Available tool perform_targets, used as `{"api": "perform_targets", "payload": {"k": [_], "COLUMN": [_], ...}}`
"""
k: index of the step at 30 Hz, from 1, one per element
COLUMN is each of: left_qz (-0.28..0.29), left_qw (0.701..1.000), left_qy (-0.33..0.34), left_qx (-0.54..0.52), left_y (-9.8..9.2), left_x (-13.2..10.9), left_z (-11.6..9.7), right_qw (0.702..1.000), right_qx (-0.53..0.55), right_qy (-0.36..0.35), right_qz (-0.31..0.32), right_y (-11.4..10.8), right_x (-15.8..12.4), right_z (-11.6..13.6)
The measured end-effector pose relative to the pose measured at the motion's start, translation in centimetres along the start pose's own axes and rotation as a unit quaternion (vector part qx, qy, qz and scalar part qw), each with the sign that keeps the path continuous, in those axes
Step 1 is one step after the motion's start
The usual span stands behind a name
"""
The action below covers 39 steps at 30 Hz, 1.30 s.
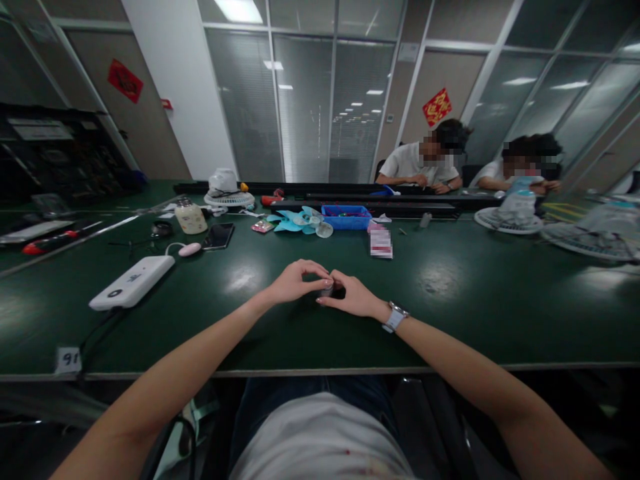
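Note:
My left hand (296, 283) and my right hand (353, 297) meet over the green tabletop, straight in front of me. Between their fingertips is a small, short greyish cylinder (327, 289), mostly covered by the fingers; its exact kind does not show. The left thumb and fingers close on it from the left and above. From the right, the curved right thumb and fingers enclose it. A watch (395, 317) with a pale strap sits on my right wrist.
A white box-shaped device (134, 283), phone (219, 236) and cream bottle (191, 217) lie left. Light-blue fan blades (296, 220), a blue bin (346, 217) and a pink-and-white packet (381, 241) lie beyond my hands. Fan parts (509, 219) stand right; two people sit opposite.

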State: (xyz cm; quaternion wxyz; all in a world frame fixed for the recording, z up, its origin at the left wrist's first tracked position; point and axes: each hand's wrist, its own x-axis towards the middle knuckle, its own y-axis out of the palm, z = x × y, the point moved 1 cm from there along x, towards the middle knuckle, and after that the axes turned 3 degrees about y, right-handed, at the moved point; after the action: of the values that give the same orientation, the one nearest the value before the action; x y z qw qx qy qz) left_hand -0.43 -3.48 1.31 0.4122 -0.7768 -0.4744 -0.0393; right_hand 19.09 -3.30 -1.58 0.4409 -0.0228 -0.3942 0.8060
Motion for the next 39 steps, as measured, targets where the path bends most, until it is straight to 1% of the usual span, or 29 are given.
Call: {"api": "perform_targets", "payload": {"k": [3, 6, 8, 11, 14, 16, 18, 23, 25, 29, 31, 35, 37, 39], "left_qz": [-0.034, -0.051, -0.027, 0.047, 0.093, 0.117, 0.137, 0.169, 0.164, 0.118, 0.107, 0.117, 0.111, 0.089], "left_qw": [0.999, 0.995, 0.991, 0.979, 0.955, 0.944, 0.940, 0.941, 0.944, 0.958, 0.963, 0.960, 0.958, 0.962], "left_qy": [-0.019, -0.063, -0.098, -0.149, -0.208, -0.232, -0.249, -0.261, -0.255, -0.227, -0.224, -0.250, -0.260, -0.246], "left_qx": [0.014, 0.050, 0.082, 0.128, 0.191, 0.203, 0.189, 0.136, 0.127, 0.128, 0.102, 0.047, 0.054, 0.073], "left_y": [-0.4, -2.1, -3.7, -5.7, -6.9, -7.2, -7.3, -7.9, -8.3, -8.7, -8.4, -7.6, -7.4, -7.1], "left_x": [0.1, 0.4, 0.4, 0.1, -0.3, -0.6, -0.7, -1.0, -1.1, -1.1, -1.0, -0.9, -0.9, -0.8], "left_z": [0.1, 0.5, 1.1, 2.8, 4.7, 5.8, 6.5, 7.2, 7.2, 6.6, 6.3, 6.0, 6.1, 6.0], "right_qw": [1.000, 1.000, 1.000, 1.000, 1.000, 0.999, 0.999, 1.000, 1.000, 1.000, 1.000, 1.000, 1.000, 1.000], "right_qx": [0.011, 0.018, 0.019, 0.021, 0.025, 0.025, 0.024, 0.025, 0.026, 0.026, 0.025, 0.026, 0.024, 0.020], "right_qy": [0.007, 0.011, 0.010, 0.011, 0.018, 0.020, 0.018, 0.012, 0.009, 0.013, 0.016, 0.015, 0.014, 0.013], "right_qz": [0.000, 0.005, 0.008, 0.005, 0.008, 0.009, 0.010, 0.013, 0.010, 0.010, 0.010, 0.007, 0.004, 0.002], "right_y": [0.1, 0.1, 0.1, 0.1, 0.0, 0.0, 0.0, -0.1, -0.1, 0.0, 0.0, 0.1, 0.1, 0.1], "right_x": [0.0, 0.0, 0.0, 0.0, 0.0, 0.0, 0.0, 0.0, 0.0, 0.0, 0.0, 0.1, 0.1, 0.1], "right_z": [0.0, 0.0, 0.0, 0.1, 0.2, 0.2, 0.3, 0.3, 0.2, 0.2, 0.1, 0.1, 0.1, 0.1]}}
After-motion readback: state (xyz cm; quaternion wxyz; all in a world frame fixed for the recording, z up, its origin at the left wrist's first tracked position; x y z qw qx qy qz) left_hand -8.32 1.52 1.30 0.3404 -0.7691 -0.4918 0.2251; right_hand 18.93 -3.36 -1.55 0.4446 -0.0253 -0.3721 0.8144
